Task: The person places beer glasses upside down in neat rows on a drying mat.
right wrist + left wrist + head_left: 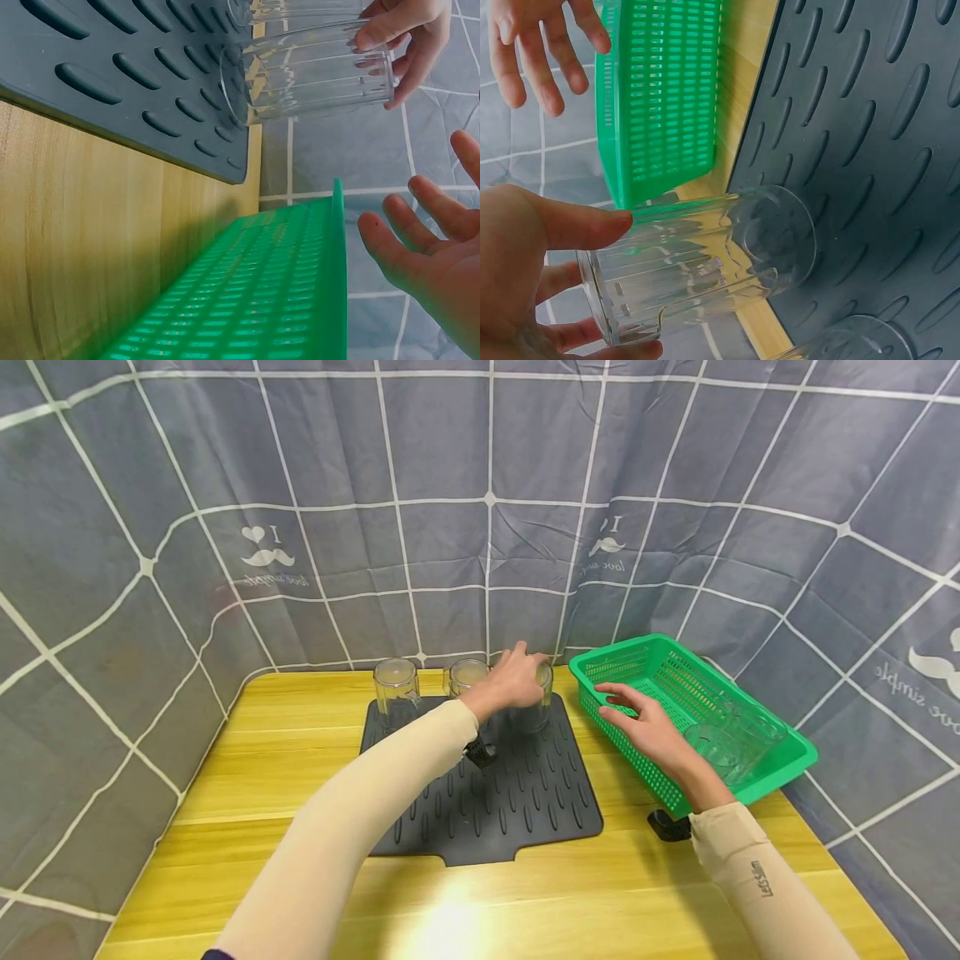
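Left hand (512, 679): gripping the glass (694, 262); drifting left is risking knocking its neighbour (468, 674).
Mat (487, 814), far-right corner: glass perhaps resting.
Right hand (651, 728): hovering empty, fingers loose.

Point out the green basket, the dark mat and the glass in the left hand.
Green basket (671, 90), left wrist view: perforated side wall.
Dark mat (491, 806), head view: near half of its top.
Held glass (694, 262), left wrist view: side, between its ends.

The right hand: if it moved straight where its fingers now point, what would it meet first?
The right hand would most likely meet the glass gripped by the left hand first, though the depth is unclear.
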A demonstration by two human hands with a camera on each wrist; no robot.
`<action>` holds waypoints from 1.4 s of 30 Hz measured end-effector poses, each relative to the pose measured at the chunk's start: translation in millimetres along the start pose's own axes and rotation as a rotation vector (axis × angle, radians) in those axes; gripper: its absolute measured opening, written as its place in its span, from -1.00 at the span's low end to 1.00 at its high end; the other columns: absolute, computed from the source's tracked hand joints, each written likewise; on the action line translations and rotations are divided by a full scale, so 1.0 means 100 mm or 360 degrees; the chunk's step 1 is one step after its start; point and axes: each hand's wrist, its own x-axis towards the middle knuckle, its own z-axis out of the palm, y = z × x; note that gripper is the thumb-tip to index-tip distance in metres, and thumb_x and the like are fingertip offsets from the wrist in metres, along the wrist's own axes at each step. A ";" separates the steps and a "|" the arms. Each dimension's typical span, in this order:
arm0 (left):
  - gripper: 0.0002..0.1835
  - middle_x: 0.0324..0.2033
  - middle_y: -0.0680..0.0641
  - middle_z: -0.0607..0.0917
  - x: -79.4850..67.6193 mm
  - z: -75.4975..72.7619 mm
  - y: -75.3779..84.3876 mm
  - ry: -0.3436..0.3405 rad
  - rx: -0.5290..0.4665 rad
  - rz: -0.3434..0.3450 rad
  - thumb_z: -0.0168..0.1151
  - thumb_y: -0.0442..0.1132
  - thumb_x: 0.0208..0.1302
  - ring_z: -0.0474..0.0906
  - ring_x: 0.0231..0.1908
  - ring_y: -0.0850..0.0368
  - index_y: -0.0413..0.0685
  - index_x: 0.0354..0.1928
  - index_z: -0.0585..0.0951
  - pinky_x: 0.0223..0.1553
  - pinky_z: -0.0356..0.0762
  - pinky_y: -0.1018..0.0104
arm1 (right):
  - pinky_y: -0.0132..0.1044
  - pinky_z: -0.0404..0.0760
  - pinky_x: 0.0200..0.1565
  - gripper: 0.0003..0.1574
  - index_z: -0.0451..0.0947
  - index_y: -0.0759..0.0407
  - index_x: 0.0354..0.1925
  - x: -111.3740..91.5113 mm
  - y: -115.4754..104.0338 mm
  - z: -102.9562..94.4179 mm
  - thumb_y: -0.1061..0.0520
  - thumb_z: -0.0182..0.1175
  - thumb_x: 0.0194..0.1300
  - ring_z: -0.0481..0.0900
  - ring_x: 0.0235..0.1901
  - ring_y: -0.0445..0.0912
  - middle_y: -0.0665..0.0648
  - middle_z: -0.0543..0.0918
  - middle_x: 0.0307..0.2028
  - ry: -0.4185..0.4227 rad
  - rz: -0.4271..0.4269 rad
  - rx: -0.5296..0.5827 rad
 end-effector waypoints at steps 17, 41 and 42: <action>-0.24 0.42 -0.26 0.24 0.03 0.06 -0.06 -0.0042 0.0011 0.0004 0.24 -0.23 0.28 0.38 0.27 -0.19 0.06 0.54 0.28 0.09 0.54 0.05 | 0.24 0.36 0.30 -0.38 0.36 -0.07 0.43 0.00 0.02 0.00 -0.15 0.13 0.50 0.22 0.46 0.22 0.18 0.33 0.46 0.0008 -0.0011 0.0067; -0.22 0.47 -0.23 0.19 0.07 0.15 -0.03 -0.0041 0.0114 -0.0034 0.23 0.01 0.40 0.19 0.45 -0.17 0.08 0.57 0.19 0.15 0.54 -0.06 | 0.23 0.33 0.31 -0.38 0.36 -0.05 0.42 0.00 -0.02 -0.03 -0.15 0.13 0.50 0.22 0.46 0.20 0.18 0.32 0.45 0.0014 -0.0009 0.0089; -0.23 0.48 -0.22 0.19 0.07 0.16 -0.03 -0.0043 0.0118 -0.0035 0.22 0.01 0.41 0.17 0.46 -0.17 0.09 0.57 0.18 0.15 0.54 -0.07 | 0.24 0.33 0.32 -0.38 0.36 -0.06 0.42 0.00 -0.02 -0.03 -0.15 0.13 0.50 0.22 0.46 0.20 0.17 0.32 0.45 0.0015 -0.0009 0.0086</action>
